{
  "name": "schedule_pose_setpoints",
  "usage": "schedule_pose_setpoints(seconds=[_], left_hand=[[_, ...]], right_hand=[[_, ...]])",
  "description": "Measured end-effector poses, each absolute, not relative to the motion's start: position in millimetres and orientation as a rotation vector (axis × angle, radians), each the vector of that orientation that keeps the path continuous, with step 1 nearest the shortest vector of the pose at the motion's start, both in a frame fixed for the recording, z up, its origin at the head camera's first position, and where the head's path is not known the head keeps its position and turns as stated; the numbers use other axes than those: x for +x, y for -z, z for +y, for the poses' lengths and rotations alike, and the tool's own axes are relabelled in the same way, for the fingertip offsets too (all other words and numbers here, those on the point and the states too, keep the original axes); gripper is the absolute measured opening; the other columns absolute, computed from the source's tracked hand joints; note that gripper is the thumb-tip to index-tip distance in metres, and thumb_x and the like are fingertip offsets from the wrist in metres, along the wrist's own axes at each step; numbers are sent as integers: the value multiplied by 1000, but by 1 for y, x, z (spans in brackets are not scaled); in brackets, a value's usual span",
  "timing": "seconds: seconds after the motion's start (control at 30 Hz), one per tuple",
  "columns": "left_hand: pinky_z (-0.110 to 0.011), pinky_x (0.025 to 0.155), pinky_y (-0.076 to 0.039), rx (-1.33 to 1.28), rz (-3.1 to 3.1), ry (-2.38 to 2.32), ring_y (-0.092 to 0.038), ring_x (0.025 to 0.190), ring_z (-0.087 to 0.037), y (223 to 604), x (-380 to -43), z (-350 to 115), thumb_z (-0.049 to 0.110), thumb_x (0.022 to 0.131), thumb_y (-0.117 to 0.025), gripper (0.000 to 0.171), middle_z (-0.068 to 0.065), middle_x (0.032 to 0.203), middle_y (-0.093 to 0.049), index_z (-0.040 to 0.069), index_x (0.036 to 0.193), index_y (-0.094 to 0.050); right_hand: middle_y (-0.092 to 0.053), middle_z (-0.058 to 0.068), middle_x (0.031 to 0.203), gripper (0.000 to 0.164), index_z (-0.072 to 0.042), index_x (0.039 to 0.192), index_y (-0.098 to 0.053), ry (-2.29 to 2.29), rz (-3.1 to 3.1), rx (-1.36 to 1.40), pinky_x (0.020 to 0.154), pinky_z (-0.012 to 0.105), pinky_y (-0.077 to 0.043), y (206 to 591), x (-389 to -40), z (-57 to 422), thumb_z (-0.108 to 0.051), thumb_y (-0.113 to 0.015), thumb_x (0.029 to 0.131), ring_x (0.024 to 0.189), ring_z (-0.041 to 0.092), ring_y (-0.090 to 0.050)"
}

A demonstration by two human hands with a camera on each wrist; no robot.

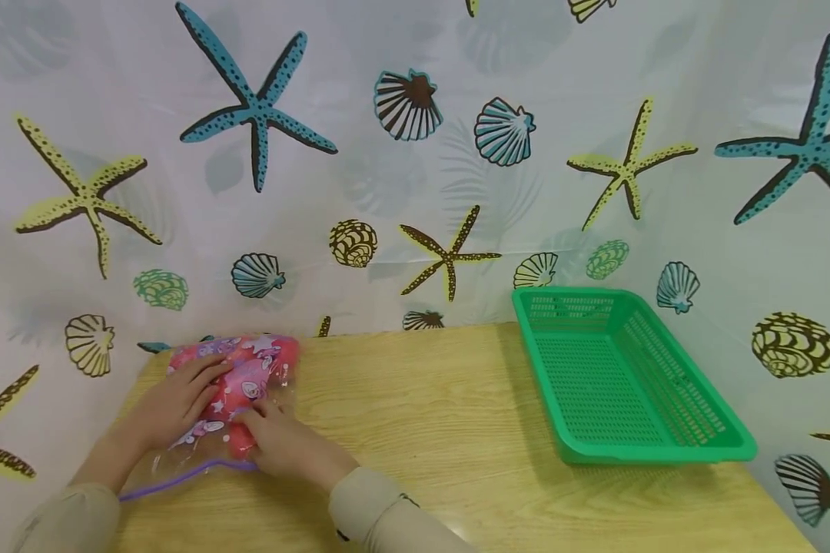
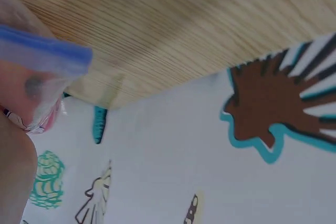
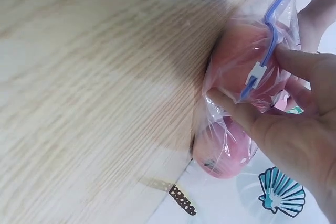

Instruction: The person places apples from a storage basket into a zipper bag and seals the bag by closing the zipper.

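Note:
A clear zip bag [image 1: 249,380] with a pink printed pattern and a purple slider edge lies on the left of the table. Round reddish things [image 3: 239,56] fill it, their kind blurred by the plastic. Across the bag's top left rests my left hand [image 1: 176,399], its fingers extended over the print. My right hand [image 1: 283,445] holds the bag's near right side, thumb and fingers set apart on the plastic. The right wrist view shows a white slider [image 3: 255,75] on the zip strip, between thumb and finger. In the left wrist view the zip strip [image 2: 47,51] enters at the left edge.
A green perforated plastic basket [image 1: 609,384] stands on the right part of the wooden table [image 1: 415,415]. Behind the table hangs a white curtain [image 1: 401,184] printed with starfish and shells; it also runs along both sides.

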State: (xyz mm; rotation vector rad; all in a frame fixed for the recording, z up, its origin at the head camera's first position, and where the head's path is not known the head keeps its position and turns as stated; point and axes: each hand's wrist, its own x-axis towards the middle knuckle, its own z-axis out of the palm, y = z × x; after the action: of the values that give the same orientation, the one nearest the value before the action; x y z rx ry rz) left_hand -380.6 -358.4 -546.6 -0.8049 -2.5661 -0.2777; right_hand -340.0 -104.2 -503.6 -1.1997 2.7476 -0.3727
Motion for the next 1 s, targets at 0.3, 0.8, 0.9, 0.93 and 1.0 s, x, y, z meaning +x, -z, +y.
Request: schedule_pose_setpoints(seconds=[0.3,0.8,0.9,0.93,1.0], left_hand=[[-7,115,9,-709,-2644,209,-40,135,-38,542,-387,-369,25,99,-57,47,-15,147,-45,12,144,-48],[-7,113,11,-676,-2640,194,-40,135,-38,542,-383,-374,27,99,-58,50,-15,147,-45,14,145,-47],[-14,121,3,-698,-2613,199,-44,132,-39,541,-382,-374,24,97,-60,48,-16,144,-48,10,142,-51],[-22,125,-5,-709,-2609,203,-45,130,-40,541,-383,-373,22,96,-60,47,-17,143,-50,9,141,-53],[-41,123,-22,-715,-2626,235,-48,128,-42,540,-383,-370,21,96,-60,44,-19,140,-51,7,138,-55]], right_hand=[[-46,-2,143,51,-28,143,-45,331,2814,-1117,112,26,-39,503,-348,-123,-30,-64,96,137,15,-43],[-43,-4,143,52,-33,143,-42,321,2822,-1092,105,24,-45,504,-348,-128,-33,-64,96,132,19,-45],[-42,-3,145,51,-32,144,-41,326,2819,-1124,105,25,-46,507,-347,-127,-33,-62,97,133,20,-45],[-41,-2,146,52,-31,145,-40,319,2821,-1131,105,26,-46,507,-346,-126,-33,-61,98,134,21,-44],[-39,-1,150,51,-31,147,-38,295,2829,-1147,106,27,-46,511,-344,-123,-34,-58,100,137,22,-43]])
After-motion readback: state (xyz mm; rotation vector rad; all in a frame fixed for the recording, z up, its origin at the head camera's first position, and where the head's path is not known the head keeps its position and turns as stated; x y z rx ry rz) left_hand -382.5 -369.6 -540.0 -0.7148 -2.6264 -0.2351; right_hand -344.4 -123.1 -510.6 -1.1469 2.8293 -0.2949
